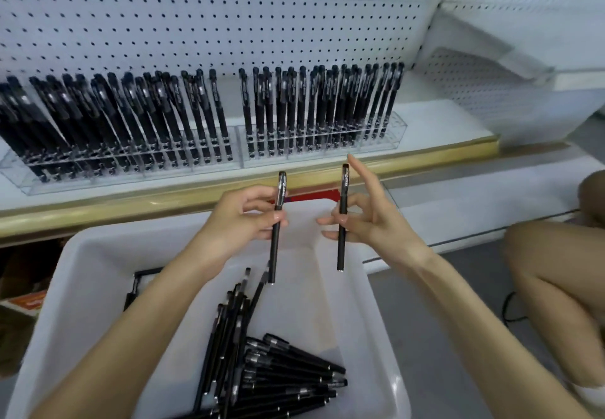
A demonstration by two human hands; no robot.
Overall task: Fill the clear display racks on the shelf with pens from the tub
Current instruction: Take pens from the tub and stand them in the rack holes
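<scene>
My left hand grips one black pen upright, cap end up, above the white tub. A second black pen stands upright in my right hand, pinched between thumb and fingers with the index finger stretched up. Both hands hover over the tub's far end, just in front of the shelf. Several loose black pens lie in a heap at the near end of the tub. On the shelf stand two clear display racks: the left rack and the right rack, both holding several upright black pens.
A gold-trimmed shelf edge runs between tub and racks. White pegboard backs the shelf. My bare knee is at the right, over grey floor. A black frame-like object lies in the tub's left side.
</scene>
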